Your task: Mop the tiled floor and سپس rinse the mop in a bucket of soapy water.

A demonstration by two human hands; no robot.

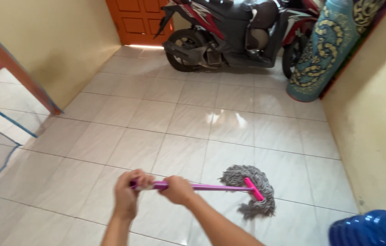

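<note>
A mop with a pink handle [215, 187] and a grey string head [252, 193] lies low across the white tiled floor [165, 118]. My left hand [129, 191] grips the near end of the handle. My right hand [178, 189] grips it just beyond, closer to the head. The mop head rests on the tiles to the right of both hands, its pink crossbar [253, 188] on top of the strings.
A red and black motorbike [229, 32] is parked at the far end by an orange door [134, 18]. A rolled blue patterned mat [320, 50] leans on the right wall. A blue bucket [370, 228] sits at the bottom right. A mirror panel [2, 114] leans on the left.
</note>
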